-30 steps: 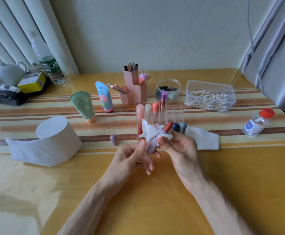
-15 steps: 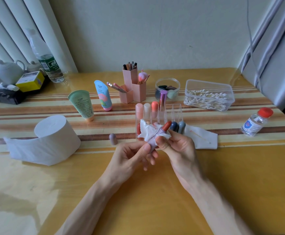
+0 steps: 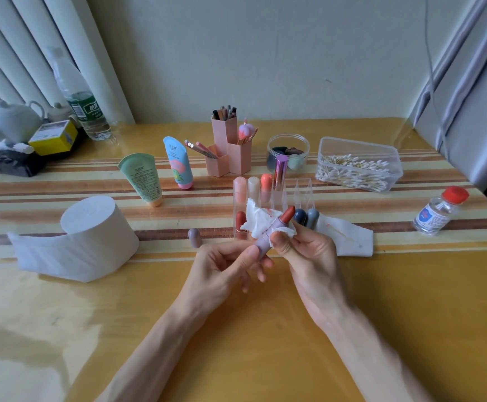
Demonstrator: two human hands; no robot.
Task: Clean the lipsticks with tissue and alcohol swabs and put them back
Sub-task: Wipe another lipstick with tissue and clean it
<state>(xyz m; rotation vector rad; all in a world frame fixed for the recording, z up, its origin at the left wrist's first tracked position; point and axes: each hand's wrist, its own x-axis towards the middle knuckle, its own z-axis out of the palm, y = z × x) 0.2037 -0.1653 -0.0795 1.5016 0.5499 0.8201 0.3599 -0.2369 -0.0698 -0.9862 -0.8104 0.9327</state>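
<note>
An uncapped mauve lipstick (image 3: 268,235) with a red-brown bullet points up and right above the table's middle. My left hand (image 3: 225,271) grips its lower end between thumb and fingers. My right hand (image 3: 303,250) pinches a crumpled white tissue (image 3: 258,219) round the tube just below the bullet. Its mauve cap (image 3: 194,238) lies on the table to the left. Behind the hands stands a clear acrylic organizer (image 3: 303,195) with several capped lipsticks (image 3: 265,184) in its slots.
A toilet paper roll (image 3: 91,227) sits at the left, a folded tissue with a swab (image 3: 349,236) to the right, an alcohol bottle (image 3: 439,213) far right. A cotton swab box (image 3: 358,163), pink brush holders (image 3: 230,149), two tubes and a sponge jar stand behind.
The tissue has slid along the tube, showing more of the mauve barrel near my left thumb. Both hands keep their hold in about the same place.
</note>
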